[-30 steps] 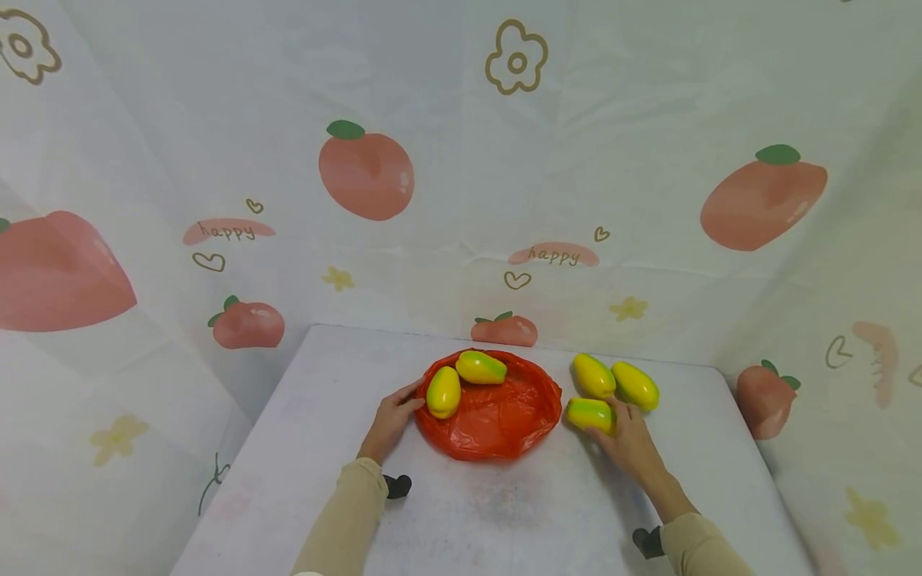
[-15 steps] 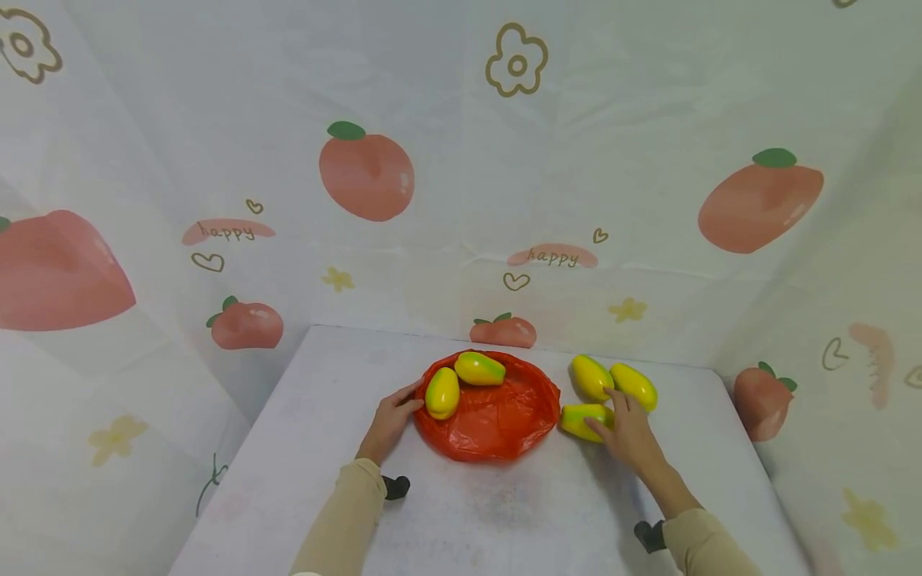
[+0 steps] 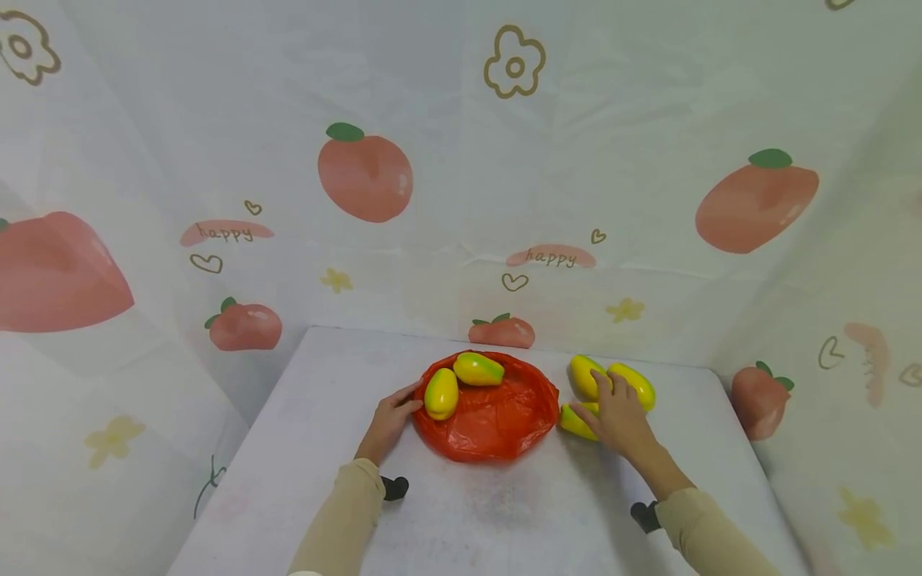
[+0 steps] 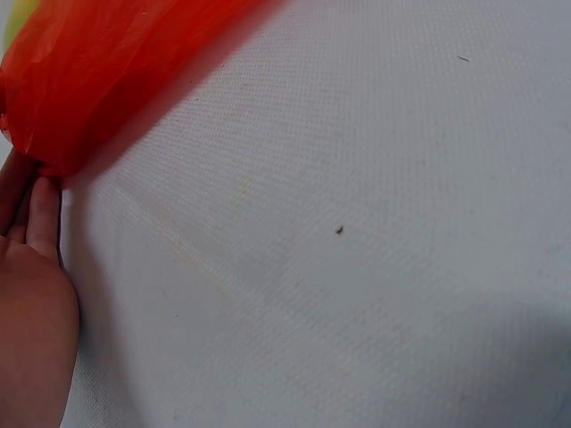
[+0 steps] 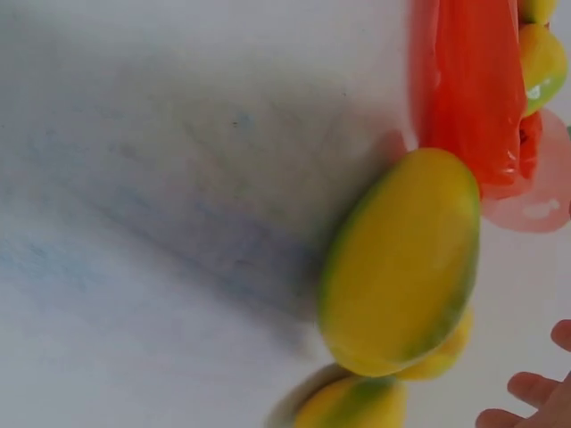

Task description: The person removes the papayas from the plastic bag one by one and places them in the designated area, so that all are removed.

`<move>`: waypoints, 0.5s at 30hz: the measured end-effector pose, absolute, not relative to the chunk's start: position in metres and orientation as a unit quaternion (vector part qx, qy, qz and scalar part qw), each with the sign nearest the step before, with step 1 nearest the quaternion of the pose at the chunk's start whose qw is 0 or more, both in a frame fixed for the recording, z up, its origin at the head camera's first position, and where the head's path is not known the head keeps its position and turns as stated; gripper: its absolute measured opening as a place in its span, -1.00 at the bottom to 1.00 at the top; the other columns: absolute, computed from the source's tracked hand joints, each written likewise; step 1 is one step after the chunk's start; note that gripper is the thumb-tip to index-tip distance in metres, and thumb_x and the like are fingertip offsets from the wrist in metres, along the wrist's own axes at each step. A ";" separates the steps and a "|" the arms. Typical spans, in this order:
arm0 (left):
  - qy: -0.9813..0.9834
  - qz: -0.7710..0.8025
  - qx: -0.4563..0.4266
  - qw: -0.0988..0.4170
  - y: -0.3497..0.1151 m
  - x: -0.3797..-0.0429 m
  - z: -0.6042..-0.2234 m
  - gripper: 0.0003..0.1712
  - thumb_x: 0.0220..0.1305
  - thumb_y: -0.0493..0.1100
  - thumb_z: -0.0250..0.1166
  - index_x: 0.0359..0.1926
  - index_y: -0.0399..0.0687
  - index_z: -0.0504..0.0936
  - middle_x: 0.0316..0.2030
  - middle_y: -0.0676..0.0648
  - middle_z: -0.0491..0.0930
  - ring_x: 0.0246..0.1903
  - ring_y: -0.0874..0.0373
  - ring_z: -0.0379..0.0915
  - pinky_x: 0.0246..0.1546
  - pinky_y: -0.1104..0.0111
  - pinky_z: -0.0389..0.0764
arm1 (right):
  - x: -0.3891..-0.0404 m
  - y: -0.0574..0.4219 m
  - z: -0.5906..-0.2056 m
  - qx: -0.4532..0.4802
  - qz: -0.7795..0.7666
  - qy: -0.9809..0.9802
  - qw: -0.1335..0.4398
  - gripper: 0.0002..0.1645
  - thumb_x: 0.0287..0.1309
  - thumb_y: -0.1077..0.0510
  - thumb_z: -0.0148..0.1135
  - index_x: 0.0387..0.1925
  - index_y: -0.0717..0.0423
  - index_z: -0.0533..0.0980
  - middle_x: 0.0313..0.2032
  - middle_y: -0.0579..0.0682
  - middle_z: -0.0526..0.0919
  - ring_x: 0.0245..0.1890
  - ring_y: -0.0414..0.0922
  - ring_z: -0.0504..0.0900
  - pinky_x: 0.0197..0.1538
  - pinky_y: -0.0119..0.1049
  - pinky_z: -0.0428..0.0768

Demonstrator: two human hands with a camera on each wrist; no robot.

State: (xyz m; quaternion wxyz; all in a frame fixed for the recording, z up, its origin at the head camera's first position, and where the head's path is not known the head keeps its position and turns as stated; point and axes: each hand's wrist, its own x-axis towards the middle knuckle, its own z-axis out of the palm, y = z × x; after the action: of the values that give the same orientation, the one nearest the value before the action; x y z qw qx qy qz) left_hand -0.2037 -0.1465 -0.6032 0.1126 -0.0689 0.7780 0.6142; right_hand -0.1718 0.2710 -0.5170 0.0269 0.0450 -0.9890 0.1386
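A red plastic bag [image 3: 497, 420] lies spread in a round shape with its mouth up. Two yellow-green papayas sit in it, one upright at the left [image 3: 442, 394] and one on its side at the back [image 3: 479, 370]. My left hand [image 3: 389, 420] touches the bag's left side with fairly straight fingers, partly hidden under its edge in the left wrist view. Right of the bag, my right hand [image 3: 623, 418] hovers with spread fingers over three more papayas: a front one [image 5: 401, 267] near the bag, a back left one [image 3: 583, 374] and a right one [image 3: 635, 386].
The white table [image 3: 461, 528] carries the bag and fruit. A patterned cloth wall [image 3: 432, 280] rises close behind the table, with more cloth at both sides. Each wrist wears a small black device, such as the left one [image 3: 394, 488].
My right hand has let go of the front papaya, which now sits slightly further left, by the bag. The hand has lifted with fingers spread over the back papayas. The left hand stays put.
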 end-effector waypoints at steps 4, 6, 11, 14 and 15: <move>0.778 0.614 -0.068 0.112 -0.146 -0.203 -0.602 -0.48 0.47 0.00 0.18 0.41 0.35 0.48 0.50 0.05 0.36 0.57 -0.03 0.13 0.57 -0.01 0.22 | -0.175 0.267 -0.513 0.050 0.115 -0.992 0.007 0.05 0.26 -0.37 0.20 0.53 0.14 0.13 0.48 0.43 0.12 0.43 0.51 0.16 0.41 0.53 0.22; 0.778 0.614 -0.070 0.111 -0.146 -0.204 -0.602 -0.48 0.47 -0.01 0.18 0.41 0.34 0.48 0.50 0.04 0.36 0.57 -0.03 0.13 0.57 -0.02 0.22 | -0.177 0.265 -0.511 0.057 0.110 -0.992 0.005 0.06 0.25 -0.40 0.18 0.55 0.10 0.12 0.50 0.41 0.10 0.45 0.52 0.12 0.43 0.55 0.13; 0.778 0.615 -0.071 0.109 -0.145 -0.204 -0.602 -0.47 0.47 -0.04 0.18 0.42 0.29 0.48 0.50 0.01 0.36 0.56 -0.05 0.13 0.56 -0.03 0.22 | -0.181 0.259 -0.510 0.082 0.098 -0.992 0.010 0.10 0.23 -0.48 0.13 0.57 0.06 0.12 0.54 0.38 0.05 0.48 0.53 0.06 0.43 0.60 0.03; 0.777 0.616 -0.069 0.109 -0.145 -0.204 -0.603 -0.47 0.47 -0.04 0.17 0.42 0.27 0.47 0.50 0.00 0.36 0.56 -0.06 0.13 0.56 -0.03 0.23 | -0.183 0.255 -0.509 0.098 0.092 -0.991 0.016 0.13 0.22 -0.51 0.11 0.58 0.06 0.12 0.55 0.37 0.04 0.50 0.52 0.04 0.43 0.61 0.02; 0.776 0.617 -0.070 0.108 -0.145 -0.204 -0.602 -0.47 0.47 -0.04 0.18 0.42 0.27 0.48 0.50 0.00 0.36 0.56 -0.06 0.13 0.56 -0.03 0.23 | -0.184 0.253 -0.508 0.102 0.090 -0.991 0.017 0.14 0.21 -0.52 0.10 0.58 0.06 0.12 0.56 0.37 0.04 0.50 0.51 0.04 0.43 0.61 0.02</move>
State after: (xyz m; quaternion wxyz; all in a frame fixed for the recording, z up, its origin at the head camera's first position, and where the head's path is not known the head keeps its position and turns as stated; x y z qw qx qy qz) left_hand -0.2036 -0.1455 -0.6025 0.1077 -0.0697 0.7761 0.6174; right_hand -0.1843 0.2533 -0.5076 0.0169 0.1023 -0.9905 0.0901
